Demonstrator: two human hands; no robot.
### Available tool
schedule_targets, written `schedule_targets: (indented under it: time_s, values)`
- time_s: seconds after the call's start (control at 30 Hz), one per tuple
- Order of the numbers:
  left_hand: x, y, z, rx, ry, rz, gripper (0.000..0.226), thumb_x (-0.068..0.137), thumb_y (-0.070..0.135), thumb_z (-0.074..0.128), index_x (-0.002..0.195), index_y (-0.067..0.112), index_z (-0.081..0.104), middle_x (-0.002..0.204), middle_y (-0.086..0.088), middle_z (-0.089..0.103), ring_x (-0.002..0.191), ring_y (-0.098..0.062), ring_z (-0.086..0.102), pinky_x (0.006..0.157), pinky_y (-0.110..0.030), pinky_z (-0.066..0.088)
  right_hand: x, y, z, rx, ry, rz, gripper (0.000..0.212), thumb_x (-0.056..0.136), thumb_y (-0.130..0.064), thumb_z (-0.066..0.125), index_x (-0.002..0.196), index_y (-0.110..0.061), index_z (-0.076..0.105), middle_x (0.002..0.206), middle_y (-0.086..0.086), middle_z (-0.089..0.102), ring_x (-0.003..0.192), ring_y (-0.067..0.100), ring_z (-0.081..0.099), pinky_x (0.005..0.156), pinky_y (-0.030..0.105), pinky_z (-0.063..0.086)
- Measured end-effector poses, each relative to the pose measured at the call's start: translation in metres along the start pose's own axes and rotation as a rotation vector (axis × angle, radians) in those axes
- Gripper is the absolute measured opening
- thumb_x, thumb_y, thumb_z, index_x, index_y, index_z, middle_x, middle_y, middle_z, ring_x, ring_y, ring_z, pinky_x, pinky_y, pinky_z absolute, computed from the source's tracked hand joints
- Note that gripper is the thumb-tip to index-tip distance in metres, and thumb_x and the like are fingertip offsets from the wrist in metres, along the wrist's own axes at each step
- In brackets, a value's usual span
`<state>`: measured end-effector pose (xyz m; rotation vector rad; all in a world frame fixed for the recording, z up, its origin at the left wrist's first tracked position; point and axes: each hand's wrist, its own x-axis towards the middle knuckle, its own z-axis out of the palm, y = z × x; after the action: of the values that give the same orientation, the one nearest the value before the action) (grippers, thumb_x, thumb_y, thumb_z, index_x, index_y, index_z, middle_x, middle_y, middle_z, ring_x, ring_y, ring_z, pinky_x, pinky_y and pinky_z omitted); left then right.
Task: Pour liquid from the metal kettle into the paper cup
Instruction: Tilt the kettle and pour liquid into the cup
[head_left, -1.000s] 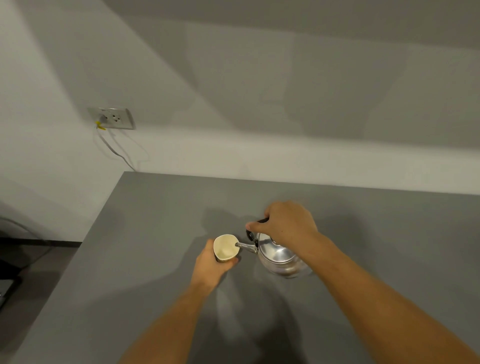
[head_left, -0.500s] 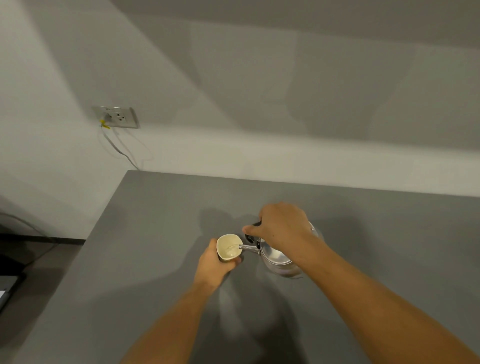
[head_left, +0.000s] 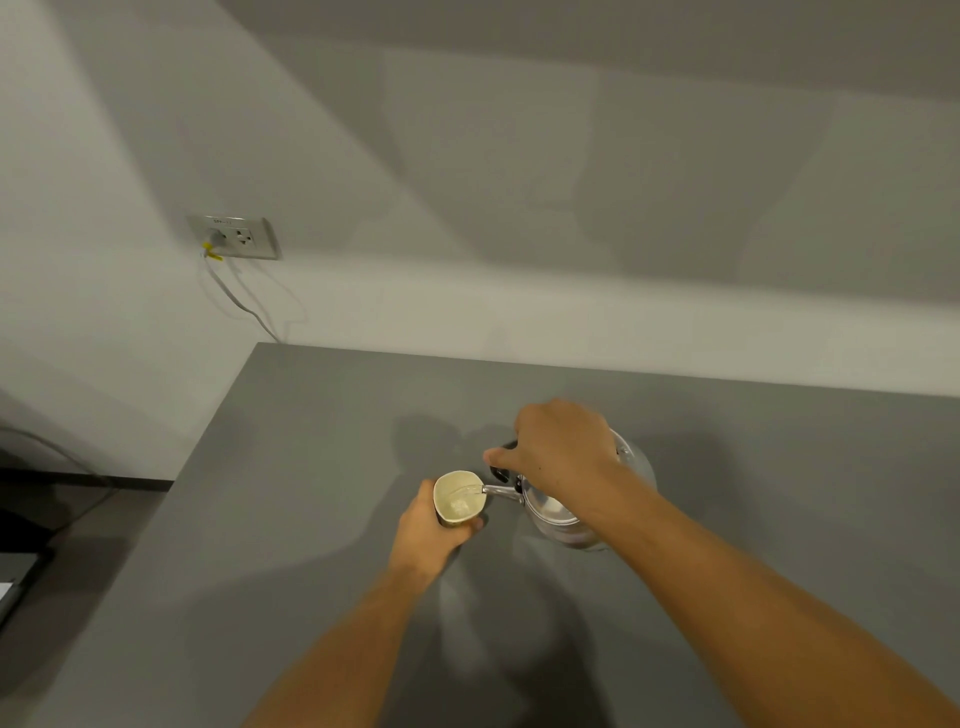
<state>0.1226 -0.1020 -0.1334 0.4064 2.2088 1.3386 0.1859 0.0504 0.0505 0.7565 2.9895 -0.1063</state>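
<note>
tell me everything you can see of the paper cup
The paper cup is small, pale cream inside with a darker outer wall. It is tipped toward the camera, held from below and behind by the left hand. The metal kettle spout reaches its rim, and a thin clear stream lands in it.

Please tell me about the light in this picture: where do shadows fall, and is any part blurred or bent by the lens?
Head view: soft light; broad shadows of the arms fall on the grey table, and angled shadows cross the wall. The metal kettle shows a mild gleam. The right hand looks slightly blurred; the paper cup is fairly sharp. Wide-angle lens: the table's far edge slants.
</note>
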Motion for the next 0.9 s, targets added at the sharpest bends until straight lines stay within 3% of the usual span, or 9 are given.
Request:
schedule_targets:
  time_s: [0.4, 0.73, 0.9]
  values:
    - [-0.0012, 0.0039, -0.0006, -0.019, 0.001, -0.001, 0.049, 0.065, 0.031, 0.092, 0.096, 0.039, 0.055, 0.091, 0.012, 0.072, 0.072, 0.015, 0.063, 0.049, -0.004, 0.045, 0.0023, -0.002, 0.0035, -0.019, 0.026, -0.011, 0.04, 0.073, -0.046, 0.066, 0.05, -0.018, 0.048, 0.05, 0.0, 0.049, 0.044, 0.015, 0.043, 0.043, 0.025, 0.026]
    - [-0.0033, 0.0062, -0.0014, -0.019, -0.001, 0.004, 0.052, 0.064, 0.034, 0.092, 0.101, 0.039, 0.056, 0.097, 0.012, 0.073, 0.082, 0.017, 0.062, 0.058, -0.002, 0.045, 0.0023, -0.0041, 0.0055, -0.032, 0.037, -0.017, 0.043, 0.074, -0.049, 0.066, 0.051, -0.019, 0.045, 0.052, -0.001, 0.047, 0.045, 0.014, 0.04, 0.043, 0.025, 0.023]
    - [-0.0035, 0.0069, -0.0017, -0.038, -0.009, -0.002, 0.049, 0.065, 0.032, 0.092, 0.096, 0.041, 0.054, 0.094, 0.013, 0.072, 0.076, 0.017, 0.063, 0.051, -0.003, 0.045, 0.002, -0.0054, 0.0035, -0.029, 0.028, -0.01, 0.042, 0.074, -0.046, 0.065, 0.051, -0.019, 0.043, 0.052, -0.001, 0.046, 0.045, 0.015, 0.039, 0.043, 0.025, 0.024]
